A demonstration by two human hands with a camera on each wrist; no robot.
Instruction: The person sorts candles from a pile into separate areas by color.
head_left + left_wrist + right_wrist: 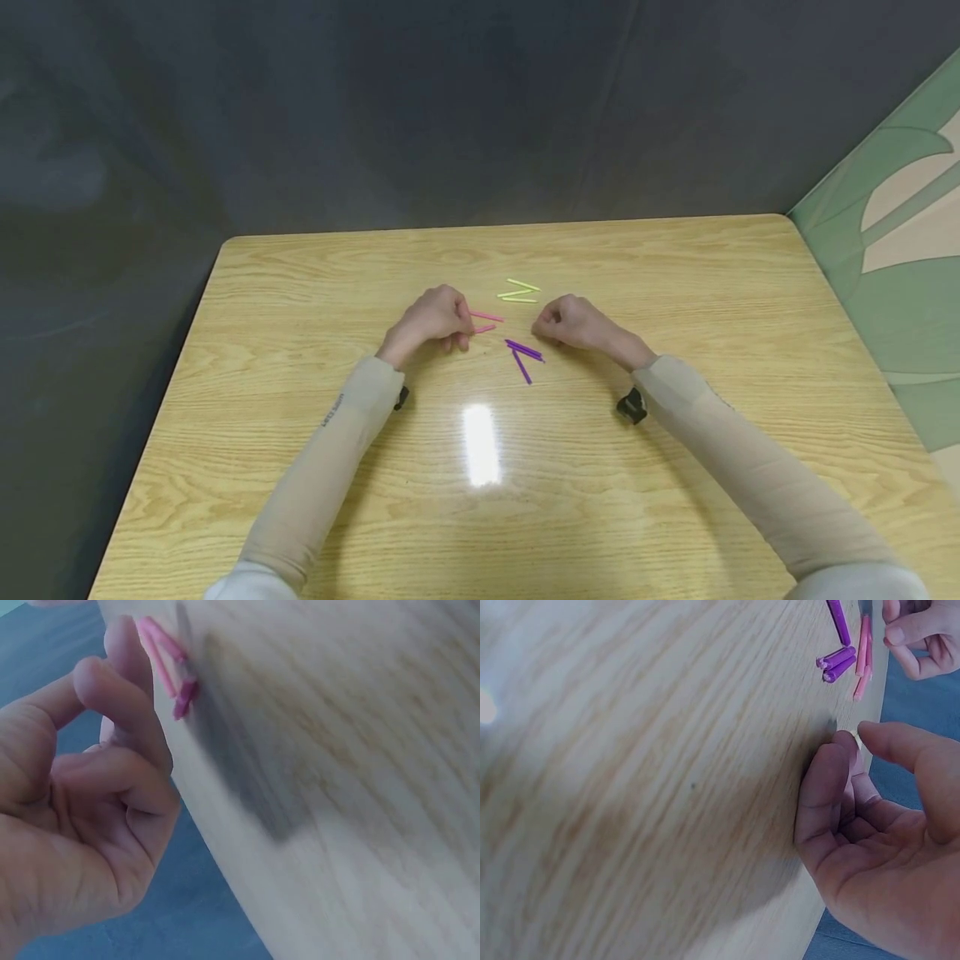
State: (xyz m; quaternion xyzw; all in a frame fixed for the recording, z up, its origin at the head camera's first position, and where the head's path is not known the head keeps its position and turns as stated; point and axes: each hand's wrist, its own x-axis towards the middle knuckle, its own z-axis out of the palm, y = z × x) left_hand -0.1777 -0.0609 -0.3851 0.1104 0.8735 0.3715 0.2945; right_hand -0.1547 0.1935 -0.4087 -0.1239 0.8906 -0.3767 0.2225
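My left hand [441,317] is bent-fingered beside the pink sticks [487,317] on the wooden table. In the left wrist view, its fingertips are close to the ends of the pink sticks [161,656]; a grip does not show. My right hand [573,322] hovers low over the table, right of the purple sticks [525,350], its fingers loosely curled. No stick shows clearly in it. In the right wrist view, thumb and forefinger of the right hand [877,832] stand slightly apart. Yellow sticks [520,292] lie beyond both hands.
A wood-grain table [300,275] reaches past both arms. Behind it hangs a dark curtain [450,108], and a green patterned surface [900,275] borders the right side. Small dark wrist devices [632,406] sit under the sleeves. Light reflects off the tabletop near the middle.
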